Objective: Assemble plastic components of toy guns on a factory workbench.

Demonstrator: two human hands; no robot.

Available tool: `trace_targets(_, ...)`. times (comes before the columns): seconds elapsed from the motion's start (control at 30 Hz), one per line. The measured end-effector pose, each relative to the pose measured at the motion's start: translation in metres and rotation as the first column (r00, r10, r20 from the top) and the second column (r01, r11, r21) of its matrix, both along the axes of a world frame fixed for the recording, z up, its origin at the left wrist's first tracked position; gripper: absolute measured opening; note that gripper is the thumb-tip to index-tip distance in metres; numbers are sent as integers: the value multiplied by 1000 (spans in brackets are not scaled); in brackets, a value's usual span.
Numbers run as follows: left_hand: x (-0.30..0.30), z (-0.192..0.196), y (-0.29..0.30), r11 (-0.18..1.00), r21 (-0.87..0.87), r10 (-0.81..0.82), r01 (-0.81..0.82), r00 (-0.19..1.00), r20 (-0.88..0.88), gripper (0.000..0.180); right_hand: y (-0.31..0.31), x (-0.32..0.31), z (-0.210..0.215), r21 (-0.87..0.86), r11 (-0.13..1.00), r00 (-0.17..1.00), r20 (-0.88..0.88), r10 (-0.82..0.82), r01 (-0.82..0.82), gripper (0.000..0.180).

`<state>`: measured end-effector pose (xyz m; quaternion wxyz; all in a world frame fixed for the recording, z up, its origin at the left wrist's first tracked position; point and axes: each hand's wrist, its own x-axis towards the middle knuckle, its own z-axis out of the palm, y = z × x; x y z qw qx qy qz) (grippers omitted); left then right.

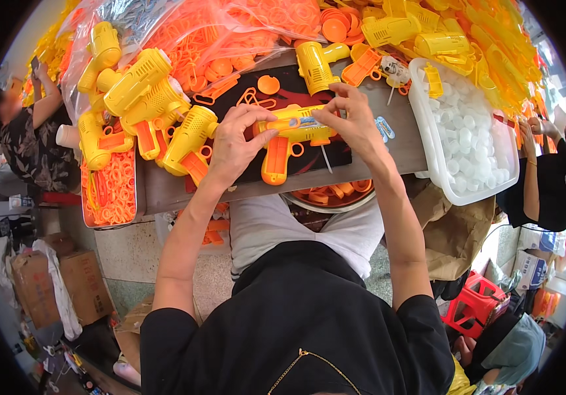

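A yellow toy gun (301, 133) with an orange grip (275, 163) lies sideways over the dark mat at the table's front. My left hand (235, 141) pinches its left end between thumb and fingers. At the other end, my right hand (354, 120) closes thumb and fingertips on its upper edge. Between the hands, a clear bluish strip (306, 122) shows along the top of the body. A thin white stick (327, 160) sticks out below the gun, near an orange trigger-like piece. Beyond the hands lies a round orange disc (268, 84).
Several yellow toy guns (139, 82) are piled at left, above a tray of orange rings (108, 191). Orange parts (250, 29) and yellow shells (493, 52) heap up behind. At right stands a white bin (450, 191) of white caps. A bowl (335, 207) sits below the table edge; other people work either side.
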<state>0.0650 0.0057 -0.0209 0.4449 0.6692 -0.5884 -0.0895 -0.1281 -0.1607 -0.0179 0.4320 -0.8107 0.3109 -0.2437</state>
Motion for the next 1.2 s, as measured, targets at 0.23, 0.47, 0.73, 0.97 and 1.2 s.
trace_targets(0.23, -3, 3, -3, 1000, 29, 14, -12, 999, -48, 24, 2, 22, 1, -22, 998, 996, -75, 52, -54, 35)
trace_targets(0.47, -4, 8, -1, 997, 72, 21, -22, 1000, 14, 23, 5, 25, 4, -39, 996, 989, -130, 70, -76, 34)
trace_targets(0.73, -1, -9, 0, 997, 68, 2, 20, 954, -301, 25, 32, 4, 17, -629, 725, 951, -82, 297, -281, 29)
trace_targets(0.97, -4, -13, 0, 998, 62, 33, -17, 963, -266, 25, 37, 8, 6, -570, 779, 959, -63, 277, -263, 40)
trace_targets(1.2, -3, -16, -1, 1000, 25, 0, 8, 958, -286, 26, 4, 17, 5, -66, 972, 972, -81, 222, -227, 42)
